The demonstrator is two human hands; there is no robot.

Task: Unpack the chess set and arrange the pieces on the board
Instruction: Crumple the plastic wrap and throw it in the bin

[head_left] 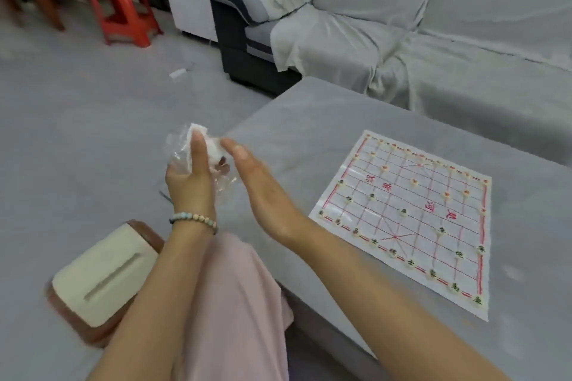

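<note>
At the far left a red plastic stool (pixel 122 9) stands on the grey floor. Nearer, low on the left, lies a cream box (pixel 105 272) with 1 long slot in its top, set on a brown base.

The left hand (pixel 188 178), with a bead bracelet (pixel 193 219) at the wrist, is closed around a crumpled clear plastic bag (pixel 179 148) holding something white. It holds the bag up over the floor, just off the edge of the grey padded surface (pixel 309 120). The right hand (pixel 257 182) is flat, fingers straight and together, gripping nothing. Its fingertips are just beside the bag, and contact cannot be made out. Pink fabric (pixel 235 303) shows below both forearms.

To the right, the paper chess board (pixel 356 198) lies flat on the padded surface, well apart from both hands. It has a red border, a red grid and 4 large red Chinese characters across its middle band, too blurred to read surely. Small pale round pieces (pixel 403 211) sit on the grid. The near ones carry green characters and the far ones red.

Behind stands a sofa (pixel 464 25) under a pale cover.
</note>
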